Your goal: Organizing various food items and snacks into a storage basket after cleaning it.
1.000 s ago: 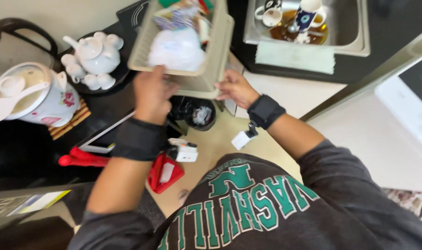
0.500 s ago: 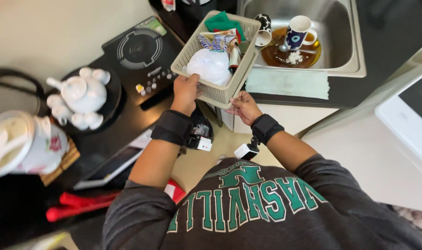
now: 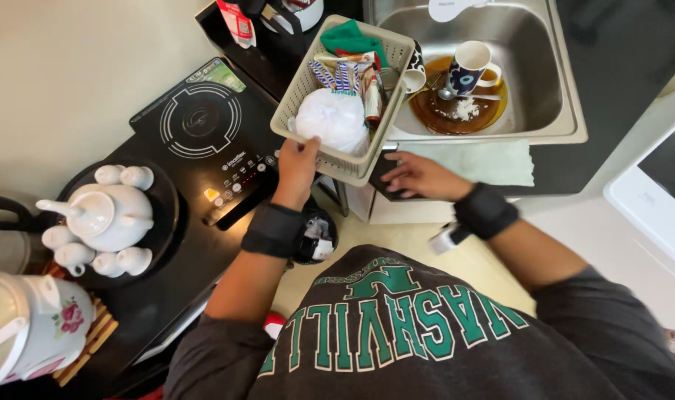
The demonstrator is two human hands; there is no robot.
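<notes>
Left hand [image 3: 299, 161] grips the near rim of a beige basket [image 3: 302, 92] at the counter edge. Beyond its fingers lie a white bag [image 3: 333, 120] and striped packets [image 3: 337, 74]; their print is illegible. Right hand [image 3: 419, 176] rests flat, fingers spread, below the basket's corner.

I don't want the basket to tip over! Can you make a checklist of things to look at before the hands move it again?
1. Left hand gripping the basket rim: ok.
2. Right hand helping hold it: not ok, it rests flat on the counter edge instead.
3. Basket fully resting on the counter: cannot tell, its near corner looks over the edge.
4. White bag and packets sitting inside the walls: ok.
5. Sink free for the basket: not ok, a mug and a brown plate sit there.
</notes>
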